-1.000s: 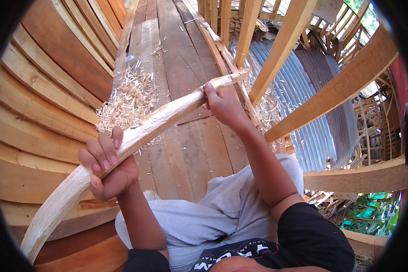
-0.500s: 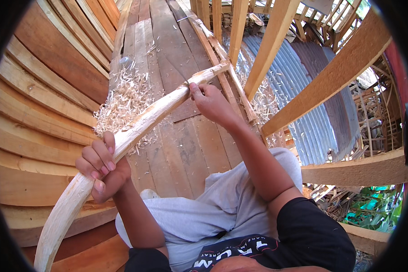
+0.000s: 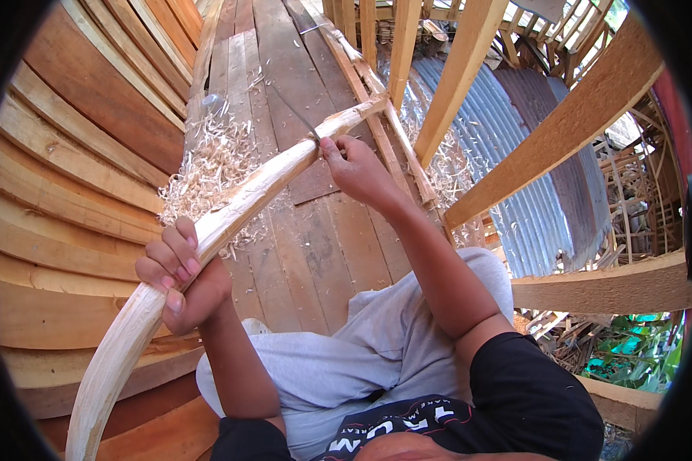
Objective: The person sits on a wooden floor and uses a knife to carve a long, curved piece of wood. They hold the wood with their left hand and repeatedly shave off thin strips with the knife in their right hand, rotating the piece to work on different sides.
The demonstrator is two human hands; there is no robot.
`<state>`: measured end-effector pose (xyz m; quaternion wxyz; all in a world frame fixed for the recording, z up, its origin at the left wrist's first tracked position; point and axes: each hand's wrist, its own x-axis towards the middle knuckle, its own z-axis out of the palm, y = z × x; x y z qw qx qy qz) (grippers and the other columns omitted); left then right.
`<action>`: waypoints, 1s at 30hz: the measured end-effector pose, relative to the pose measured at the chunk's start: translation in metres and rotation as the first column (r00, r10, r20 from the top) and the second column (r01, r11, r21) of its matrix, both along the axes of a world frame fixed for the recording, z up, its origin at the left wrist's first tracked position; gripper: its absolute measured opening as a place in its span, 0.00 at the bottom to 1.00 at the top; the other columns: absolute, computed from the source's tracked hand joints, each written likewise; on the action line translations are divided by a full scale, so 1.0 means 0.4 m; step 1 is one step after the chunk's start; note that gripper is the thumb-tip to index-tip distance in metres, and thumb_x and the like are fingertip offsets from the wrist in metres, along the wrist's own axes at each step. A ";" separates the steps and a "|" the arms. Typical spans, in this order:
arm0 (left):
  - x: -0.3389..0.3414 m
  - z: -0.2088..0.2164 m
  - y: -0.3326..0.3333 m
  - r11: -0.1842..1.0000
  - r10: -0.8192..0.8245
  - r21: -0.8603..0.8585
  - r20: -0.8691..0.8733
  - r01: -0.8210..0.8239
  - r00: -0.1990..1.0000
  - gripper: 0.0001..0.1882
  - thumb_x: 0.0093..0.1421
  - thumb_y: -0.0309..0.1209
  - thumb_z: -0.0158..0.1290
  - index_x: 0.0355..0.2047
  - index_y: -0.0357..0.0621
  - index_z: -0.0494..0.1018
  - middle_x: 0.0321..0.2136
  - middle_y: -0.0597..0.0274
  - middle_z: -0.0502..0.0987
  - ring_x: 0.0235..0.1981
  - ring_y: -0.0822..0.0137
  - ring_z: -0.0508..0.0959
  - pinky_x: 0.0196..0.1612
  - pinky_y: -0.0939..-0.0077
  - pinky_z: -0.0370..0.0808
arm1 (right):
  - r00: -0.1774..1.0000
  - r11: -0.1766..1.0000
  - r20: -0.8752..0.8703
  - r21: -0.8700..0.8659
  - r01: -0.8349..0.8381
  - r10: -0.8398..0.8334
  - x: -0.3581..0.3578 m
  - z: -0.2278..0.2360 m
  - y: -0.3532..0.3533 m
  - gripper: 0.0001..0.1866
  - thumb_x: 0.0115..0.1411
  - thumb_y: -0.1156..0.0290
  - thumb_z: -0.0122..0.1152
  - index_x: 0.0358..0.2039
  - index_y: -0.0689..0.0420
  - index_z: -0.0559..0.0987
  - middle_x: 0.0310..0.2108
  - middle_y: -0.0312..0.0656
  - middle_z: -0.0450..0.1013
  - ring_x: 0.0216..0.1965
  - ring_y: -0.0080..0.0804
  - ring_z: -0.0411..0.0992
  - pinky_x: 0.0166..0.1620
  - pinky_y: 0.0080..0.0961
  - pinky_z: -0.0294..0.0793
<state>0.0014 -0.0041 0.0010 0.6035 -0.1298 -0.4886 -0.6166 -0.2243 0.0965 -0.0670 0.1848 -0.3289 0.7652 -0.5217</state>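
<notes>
A long curved pale wooden piece (image 3: pixel 261 184) runs from the lower left up to the upper middle. My left hand (image 3: pixel 178 275) grips it around its lower part. My right hand (image 3: pixel 357 170) is closed near its upper end, pinching a thin dark blade-like tool (image 3: pixel 294 113) against the wood. The tool's handle is hidden inside the fingers. Pale wood shavings (image 3: pixel 211 165) lie heaped on the plank floor just behind the piece.
Curved hull planks (image 3: pixel 69 177) rise on the left. A plank floor (image 3: pixel 307 230) lies below. Slanted timber beams (image 3: pixel 569 115) and a corrugated metal sheet (image 3: pixel 507 154) stand at right, with more shavings (image 3: pixel 446 169) beside a thin rail. My legs in grey shorts (image 3: pixel 361 361) are below.
My right hand has slid down along the curved piece toward me with the tool, from near its tip to lower on it. My left hand keeps its grip.
</notes>
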 end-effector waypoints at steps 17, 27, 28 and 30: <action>0.069 -0.063 -0.131 0.987 0.142 -0.144 0.565 -0.072 0.813 0.36 0.48 0.47 0.57 0.54 0.39 0.64 0.54 0.51 0.66 0.59 0.50 0.63 0.63 0.52 0.58 | 0.985 0.988 0.164 0.135 -0.073 0.051 -0.024 -0.041 -0.012 0.26 0.64 0.51 0.50 0.42 0.66 0.75 0.34 0.53 0.76 0.39 0.39 0.75 0.44 0.34 0.70; 0.163 0.027 -0.088 0.983 -0.086 0.084 0.996 0.165 0.005 0.35 0.53 0.39 0.64 0.56 0.35 0.65 0.53 0.53 0.70 0.46 0.61 0.77 0.41 0.69 0.78 | 0.987 0.985 -0.008 -0.063 -0.158 0.158 0.024 -0.081 -0.039 0.29 0.63 0.58 0.58 0.58 0.62 0.64 0.29 0.37 0.73 0.28 0.18 0.67 0.32 0.18 0.67; 0.161 0.033 -0.079 0.965 -0.028 0.048 0.996 0.257 -0.082 0.32 0.54 0.36 0.63 0.55 0.35 0.66 0.51 0.53 0.72 0.45 0.61 0.78 0.40 0.71 0.78 | 0.989 0.987 -0.010 -0.065 -0.149 0.149 0.028 -0.082 -0.040 0.30 0.63 0.59 0.58 0.59 0.61 0.63 0.28 0.37 0.73 0.27 0.17 0.66 0.31 0.18 0.66; 0.151 0.089 -0.054 0.852 0.032 0.082 0.978 0.517 -0.207 0.27 0.55 0.36 0.62 0.51 0.32 0.69 0.47 0.52 0.76 0.42 0.62 0.80 0.35 0.74 0.79 | 0.989 0.989 0.025 0.000 -0.149 0.149 0.032 -0.063 -0.034 0.32 0.61 0.56 0.58 0.59 0.63 0.63 0.35 0.50 0.75 0.38 0.33 0.72 0.43 0.27 0.69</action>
